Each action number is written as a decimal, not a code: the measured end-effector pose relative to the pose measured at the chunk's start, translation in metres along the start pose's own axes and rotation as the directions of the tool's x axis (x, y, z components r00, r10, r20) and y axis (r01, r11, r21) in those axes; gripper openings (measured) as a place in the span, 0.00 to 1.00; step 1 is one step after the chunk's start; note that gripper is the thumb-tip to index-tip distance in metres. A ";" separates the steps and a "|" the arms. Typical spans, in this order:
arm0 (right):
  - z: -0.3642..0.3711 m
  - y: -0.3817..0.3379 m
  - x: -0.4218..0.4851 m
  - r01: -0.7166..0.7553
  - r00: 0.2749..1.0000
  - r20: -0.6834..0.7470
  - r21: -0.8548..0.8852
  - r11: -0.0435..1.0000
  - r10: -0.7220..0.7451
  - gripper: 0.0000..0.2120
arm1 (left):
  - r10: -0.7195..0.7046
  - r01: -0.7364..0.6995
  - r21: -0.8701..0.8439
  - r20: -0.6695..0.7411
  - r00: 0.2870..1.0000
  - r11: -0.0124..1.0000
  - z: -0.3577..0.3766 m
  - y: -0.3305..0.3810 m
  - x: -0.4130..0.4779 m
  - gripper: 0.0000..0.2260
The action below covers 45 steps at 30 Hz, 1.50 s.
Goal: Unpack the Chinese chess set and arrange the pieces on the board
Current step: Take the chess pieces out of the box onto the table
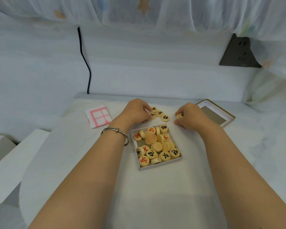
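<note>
From my remote seat I see the shallow white cardboard box (160, 166) lying open mid-table, holding a loose heap of round pale wooden chess pieces (157, 146), some with red or black characters up, some blank side up. Just beyond the box, four more wooden discs with black characters (159, 113) lie flat on the white cloth-covered table (155, 195). The left hand (135, 111) rests at their left edge with fingers curled down onto them; I cannot tell whether it pinches one. The right hand (190, 115), well apart to the right, grips a single wooden piece (180, 115) in its fingertips. A thin silver bangle (116, 130) circles the left wrist. The folded white board sheet with red lines (99, 116) lies to the left; the brown-rimmed box lid (230, 120) lies upturned to the right. Behind are a black cable (84, 60) and a dark wall socket (238, 53).
</note>
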State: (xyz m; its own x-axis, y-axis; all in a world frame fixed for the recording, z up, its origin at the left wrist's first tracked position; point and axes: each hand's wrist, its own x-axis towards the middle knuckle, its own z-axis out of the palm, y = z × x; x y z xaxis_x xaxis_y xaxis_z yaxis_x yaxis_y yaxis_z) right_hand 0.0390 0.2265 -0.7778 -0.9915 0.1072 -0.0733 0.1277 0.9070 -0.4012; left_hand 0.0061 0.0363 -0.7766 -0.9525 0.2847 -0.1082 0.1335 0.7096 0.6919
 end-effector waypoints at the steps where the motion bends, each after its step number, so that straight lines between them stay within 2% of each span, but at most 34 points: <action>1: 0.002 -0.002 0.000 0.016 1.000 0.007 0.001 1.000 -0.016 0.19 | 0.003 -0.003 -0.019 0.015 1.000 1.000 0.000 0.001 -0.001 0.12; 6: 0.017 -0.015 0.001 0.128 0.991 -0.029 0.029 0.991 -0.127 0.21 | 0.014 -0.014 -0.020 0.032 0.999 1.000 0.002 0.005 -0.003 0.11; 9: 0.017 -0.012 0.003 0.113 0.993 -0.043 0.084 0.990 -0.110 0.21 | -0.001 0.002 -0.026 0.027 1.000 1.000 0.000 0.005 -0.004 0.11; 16: 0.014 0.001 0.003 0.057 0.998 -0.041 0.025 0.998 -0.056 0.22 | 0.015 -0.014 0.039 -0.003 1.000 0.999 0.000 0.006 -0.016 0.12; 19: 0.016 0.002 0.001 0.053 0.996 -0.065 -0.011 0.999 -0.054 0.19 | 0.021 -0.017 0.078 -0.041 0.999 0.997 0.003 0.006 -0.025 0.14; 22: 0.020 0.003 -0.005 0.042 0.985 -0.166 -0.049 0.998 -0.050 0.08 | 0.011 -0.002 0.097 -0.088 0.996 0.995 0.007 0.004 -0.036 0.15; 23: 0.020 0.002 -0.008 0.029 0.980 -0.194 -0.057 0.998 -0.040 0.07 | 0.007 0.004 0.099 -0.107 0.994 0.995 0.008 0.003 -0.040 0.15; 25: 0.021 0.003 -0.011 0.015 0.977 -0.213 -0.064 0.998 -0.028 0.16 | -0.004 0.017 0.094 -0.136 0.991 0.995 0.010 0.001 -0.046 0.15; 30: 0.022 -0.001 -0.015 -0.035 0.971 -0.234 0.076 0.996 0.052 0.19 | 0.012 0.001 0.068 -0.187 0.982 0.998 0.014 0.006 -0.056 0.15; 34: 0.024 0.001 -0.010 -0.092 0.953 -0.254 0.270 0.958 0.163 0.11 | 0.012 -0.002 0.057 -0.183 0.983 0.998 0.018 0.008 -0.059 0.14; 39: 0.026 0.001 -0.002 -0.143 0.932 -0.279 0.299 0.943 0.230 0.11 | -0.048 0.058 0.062 -0.147 0.988 0.996 0.017 0.001 -0.054 0.15; 42: 0.027 0.001 0.000 -0.101 0.932 -0.307 0.283 0.954 0.190 0.13 | -0.069 0.080 0.081 -0.124 0.990 0.994 0.014 -0.001 -0.051 0.14; 45: 0.026 0.001 0.003 0.013 0.953 -0.296 0.240 0.971 0.060 0.18 | -0.068 0.078 0.092 -0.110 0.992 0.993 0.013 -0.001 -0.049 0.14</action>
State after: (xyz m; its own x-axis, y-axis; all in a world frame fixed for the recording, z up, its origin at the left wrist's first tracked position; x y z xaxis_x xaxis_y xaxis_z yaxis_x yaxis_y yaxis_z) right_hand 0.0368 0.2171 -0.8026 -0.9446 0.2772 0.1758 0.1166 0.7841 -0.6096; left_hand 0.0559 0.0299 -0.7810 -0.9837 0.1632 -0.0753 0.0835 0.7860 0.6126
